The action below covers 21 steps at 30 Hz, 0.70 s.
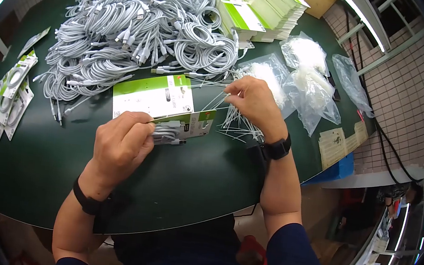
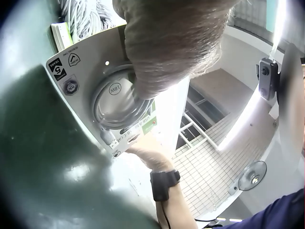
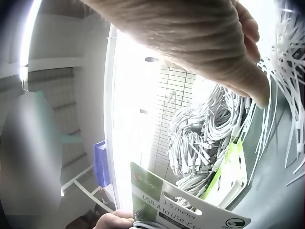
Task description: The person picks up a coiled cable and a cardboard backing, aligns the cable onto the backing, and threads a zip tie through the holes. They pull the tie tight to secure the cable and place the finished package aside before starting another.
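Note:
My left hand [image 1: 122, 140] grips the edge of a green-and-white printed packaging card [image 1: 203, 123], upright on its side. A coiled grey USB cable [image 2: 97, 107] lies against this card's face, partly hidden by the hand. My right hand [image 1: 254, 103] is right of the card, thumb and fingertips drawn together on a thin white cable tie [image 1: 214, 100]. Below and beside that hand spreads a loose bunch of white cable ties [image 1: 237, 119]. A flat stack of like cards [image 1: 145, 99] lies just behind the held one.
A large heap of coiled grey cables [image 1: 130, 24] fills the back of the green table [image 1: 190, 182]. Tall card stacks [image 1: 270, 13] stand at the back. Clear bags of ties [image 1: 313, 89] lie to the right; packed cable cards [image 1: 13, 91] lie at the left edge.

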Available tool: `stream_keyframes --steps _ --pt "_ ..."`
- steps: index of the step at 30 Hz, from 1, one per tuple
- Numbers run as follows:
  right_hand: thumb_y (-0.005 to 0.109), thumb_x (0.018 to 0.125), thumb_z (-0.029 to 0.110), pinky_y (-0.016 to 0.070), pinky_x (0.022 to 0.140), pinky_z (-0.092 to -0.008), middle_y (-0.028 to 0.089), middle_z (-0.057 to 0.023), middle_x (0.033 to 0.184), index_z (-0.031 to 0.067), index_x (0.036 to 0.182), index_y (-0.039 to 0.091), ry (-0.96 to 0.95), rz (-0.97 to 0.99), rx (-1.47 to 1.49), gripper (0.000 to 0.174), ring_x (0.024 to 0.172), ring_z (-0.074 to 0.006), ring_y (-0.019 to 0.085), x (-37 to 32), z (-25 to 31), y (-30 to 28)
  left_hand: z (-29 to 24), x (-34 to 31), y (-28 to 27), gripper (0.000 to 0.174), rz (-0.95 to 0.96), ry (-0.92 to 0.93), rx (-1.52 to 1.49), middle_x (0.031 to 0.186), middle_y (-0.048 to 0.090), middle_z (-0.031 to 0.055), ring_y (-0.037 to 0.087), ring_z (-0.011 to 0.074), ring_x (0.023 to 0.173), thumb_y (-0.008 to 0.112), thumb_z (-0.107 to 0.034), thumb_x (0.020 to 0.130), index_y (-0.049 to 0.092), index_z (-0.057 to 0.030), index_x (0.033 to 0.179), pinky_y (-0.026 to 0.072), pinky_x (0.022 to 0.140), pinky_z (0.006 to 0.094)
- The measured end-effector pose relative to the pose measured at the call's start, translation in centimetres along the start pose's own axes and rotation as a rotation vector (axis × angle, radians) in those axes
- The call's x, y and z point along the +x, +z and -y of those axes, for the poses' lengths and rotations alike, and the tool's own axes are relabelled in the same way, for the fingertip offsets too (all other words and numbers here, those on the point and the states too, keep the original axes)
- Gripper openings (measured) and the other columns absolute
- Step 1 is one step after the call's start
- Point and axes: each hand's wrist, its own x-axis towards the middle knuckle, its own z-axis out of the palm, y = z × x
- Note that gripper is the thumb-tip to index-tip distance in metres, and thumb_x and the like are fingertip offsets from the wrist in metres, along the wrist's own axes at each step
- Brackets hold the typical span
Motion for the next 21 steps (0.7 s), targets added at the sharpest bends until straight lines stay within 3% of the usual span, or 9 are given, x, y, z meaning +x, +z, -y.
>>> stream_keyframes --steps 6,9,14,17,21 --pt "0.086 0.076 0.012 0.0580 0.077 -0.0419 0.077 -0.0166 0.094 0.0039 0.100 0.082 -0.067 0.162 -0.221 0.026 0.086 -0.0328 0.074 -0.1 -1.1 0.5 -0.1 -0.1 0.1 0.029 0.042 0.007 -0.006 0.094 0.072 0.0094 0.073 0.0279 0.079 0.078 0.007 0.069 0.064 -0.0025 0.094 0.0594 0.066 0.0373" --pt "0.082 0.080 0.012 0.0566 0.079 -0.0444 0.075 -0.0166 0.093 0.0031 0.092 0.079 0.096 0.291 -0.185 0.015 0.089 -0.0361 0.071 0.4 -0.7 0.2 -0.1 -0.1 0.2 0.029 0.030 0.005 -0.004 0.094 0.072 0.0090 0.073 0.0276 0.080 0.078 0.007 0.069 0.065 -0.0026 0.093 0.0593 0.065 0.0369" --pt "0.077 0.085 0.011 0.0554 0.080 -0.0454 0.072 -0.0170 0.090 0.0022 0.090 0.073 -0.084 0.237 -0.196 0.012 0.090 -0.0375 0.069 0.3 -1.8 1.3 -0.2 0.0 0.1 0.028 0.045 0.013 0.002 0.094 0.073 0.0084 0.073 0.0272 0.079 0.078 0.007 0.070 0.065 -0.0031 0.092 0.0593 0.065 0.0366" --pt "0.075 0.087 0.010 0.0544 0.079 -0.0469 0.070 -0.0172 0.089 0.0018 0.095 0.069 -0.226 0.087 -0.165 0.012 0.088 -0.0384 0.068 0.0 -1.7 2.2 -0.3 0.0 0.2 0.027 0.028 -0.001 -0.003 0.094 0.073 0.0080 0.073 0.0268 0.079 0.078 0.007 0.070 0.066 -0.0036 0.092 0.0594 0.065 0.0365" --pt "0.074 0.090 0.010 0.0550 0.079 -0.0451 0.071 -0.0167 0.089 0.0020 0.103 0.070 -0.193 0.006 -0.131 0.016 0.087 -0.0382 0.068 0.4 -1.2 1.9 -0.7 0.2 0.2 0.027 0.027 0.027 -0.003 0.095 0.074 0.0081 0.073 0.0263 0.078 0.078 0.007 0.070 0.067 -0.0036 0.091 0.0595 0.065 0.0361"
